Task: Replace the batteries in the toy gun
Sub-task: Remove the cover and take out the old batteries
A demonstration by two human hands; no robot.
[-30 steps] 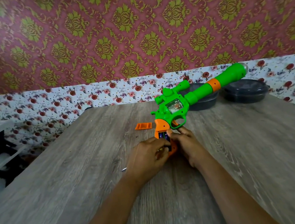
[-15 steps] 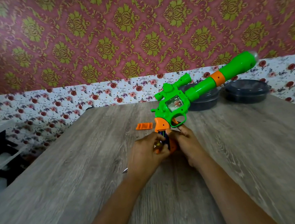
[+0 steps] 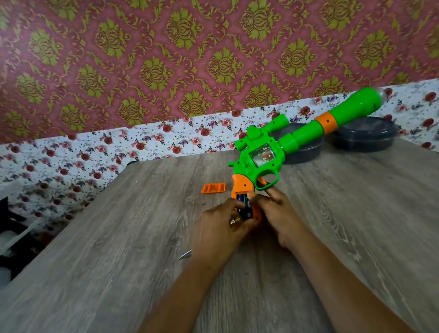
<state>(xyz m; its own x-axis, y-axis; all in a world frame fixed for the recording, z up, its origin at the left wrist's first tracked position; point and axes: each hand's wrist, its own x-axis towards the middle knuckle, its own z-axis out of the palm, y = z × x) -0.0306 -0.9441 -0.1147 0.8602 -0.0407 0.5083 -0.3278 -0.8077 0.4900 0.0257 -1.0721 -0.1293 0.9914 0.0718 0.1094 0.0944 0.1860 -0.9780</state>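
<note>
Toy gun: we hold the toy gun (image 3: 266,158) above the middle of the table (image 3: 114,260), grip (image 3: 242,184) towards us and the long green barrel slanting up and away to the right.
Batteries: blue batteries (image 3: 244,204) show in the open slot of the orange grip; we cannot tell if they are fully seated.
Left hand: our left hand (image 3: 217,232) curls its fingers round the lower end of the grip.
Right hand: our right hand (image 3: 278,214) clasps the grip from the other side, thumb pressed on the batteries, forefinger up by the trigger guard.
Cover: the orange cover (image 3: 213,188) lies on the table just left of the gun, apart from it.
Handling: we judge it light, hollow, stiff plastic, nose-heavy because of the barrel, so the grip is the place to hold. The smooth shell may slip, and thin cover tabs could snap if forced.
Nearby: two dark round containers (image 3: 365,136) sit at the far edge; a metal tip (image 3: 184,254) pokes out beneath our left wrist.
</note>
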